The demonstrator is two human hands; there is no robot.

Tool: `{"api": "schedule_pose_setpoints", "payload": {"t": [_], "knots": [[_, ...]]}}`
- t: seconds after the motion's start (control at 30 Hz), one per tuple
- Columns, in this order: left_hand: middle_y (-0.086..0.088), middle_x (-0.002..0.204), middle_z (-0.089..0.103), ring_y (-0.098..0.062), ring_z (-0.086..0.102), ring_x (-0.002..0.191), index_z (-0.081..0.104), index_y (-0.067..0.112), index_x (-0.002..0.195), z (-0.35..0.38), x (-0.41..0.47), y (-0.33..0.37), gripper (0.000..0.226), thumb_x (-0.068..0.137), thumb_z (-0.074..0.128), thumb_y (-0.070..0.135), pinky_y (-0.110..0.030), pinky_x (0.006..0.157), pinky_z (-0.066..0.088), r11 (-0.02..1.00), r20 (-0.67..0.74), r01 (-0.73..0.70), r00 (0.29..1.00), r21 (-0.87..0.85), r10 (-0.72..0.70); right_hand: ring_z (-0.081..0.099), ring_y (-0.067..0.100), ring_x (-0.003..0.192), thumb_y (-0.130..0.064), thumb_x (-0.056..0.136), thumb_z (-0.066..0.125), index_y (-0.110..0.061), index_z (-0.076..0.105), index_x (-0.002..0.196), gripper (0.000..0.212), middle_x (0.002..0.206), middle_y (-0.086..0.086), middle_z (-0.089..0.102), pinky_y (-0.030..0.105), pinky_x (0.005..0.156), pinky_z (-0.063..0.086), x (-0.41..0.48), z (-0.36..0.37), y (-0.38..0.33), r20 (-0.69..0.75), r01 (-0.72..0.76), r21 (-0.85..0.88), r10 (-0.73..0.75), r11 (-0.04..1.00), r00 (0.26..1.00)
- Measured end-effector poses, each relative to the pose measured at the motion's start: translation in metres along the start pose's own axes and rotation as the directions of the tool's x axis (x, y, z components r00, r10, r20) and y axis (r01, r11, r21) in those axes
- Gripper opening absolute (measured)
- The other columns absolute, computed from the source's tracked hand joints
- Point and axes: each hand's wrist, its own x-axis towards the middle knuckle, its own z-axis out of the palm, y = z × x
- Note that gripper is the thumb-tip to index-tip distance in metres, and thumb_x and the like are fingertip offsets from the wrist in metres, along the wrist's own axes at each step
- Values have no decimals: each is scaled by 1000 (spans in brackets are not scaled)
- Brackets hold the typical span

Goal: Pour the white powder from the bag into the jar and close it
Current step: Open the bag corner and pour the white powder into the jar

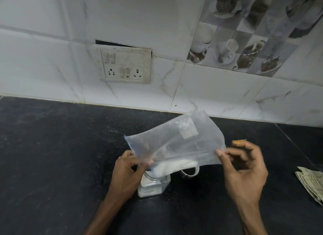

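Note:
A clear plastic bag [181, 140] is held tilted above a small clear jar [153, 185] on the dark counter. White powder [173, 167] lies gathered in the bag's lower edge, right over the jar's mouth, and the jar holds white powder at its bottom. My left hand [129, 171] pinches the bag's lower left corner beside the jar. My right hand [244, 168] pinches the bag's right edge between thumb and forefinger. A clear round lid-like piece [190, 172] lies just behind the jar to its right, partly hidden by the bag.
The black counter [52, 156] runs back to a white tiled wall with a switch-and-socket plate [125, 64]. Folded paper [311, 184] lies at the right edge. Fine white specks dust the counter behind the bag.

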Motion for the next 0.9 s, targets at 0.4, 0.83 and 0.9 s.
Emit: {"api": "schedule_pose_setpoints", "payload": {"t": [0.4, 0.83, 0.9], "knots": [[30, 95, 69, -5, 69, 92, 77, 40, 79, -4, 2, 2, 19, 75, 85, 23, -38, 76, 60, 1000, 0, -23, 1000, -14, 23, 68, 7, 73, -4, 76, 80, -22, 60, 105, 40, 83, -8, 74, 12, 76, 51, 2, 2, -1, 36, -43, -32, 44, 999, 998], [29, 96, 70, -4, 69, 92, 74, 48, 78, -4, 3, 4, 21, 75, 84, 29, -36, 76, 60, 999, 5, -50, 999, -16, 50, 71, 7, 82, -6, 92, 63, -16, 71, 98, 15, 92, -6, 76, 18, 68, 57, -3, 1, 9, 100, -246, 91, 237, 965, 966], [29, 96, 70, -5, 69, 92, 75, 44, 79, -4, 2, 4, 8, 71, 74, 47, -39, 76, 60, 998, -1, -59, 998, -9, 59, 72, 10, 83, -7, 95, 59, -14, 68, 106, 17, 96, -3, 76, 23, 63, 59, -1, -2, 8, 155, -298, 110, 280, 948, 947]]}}
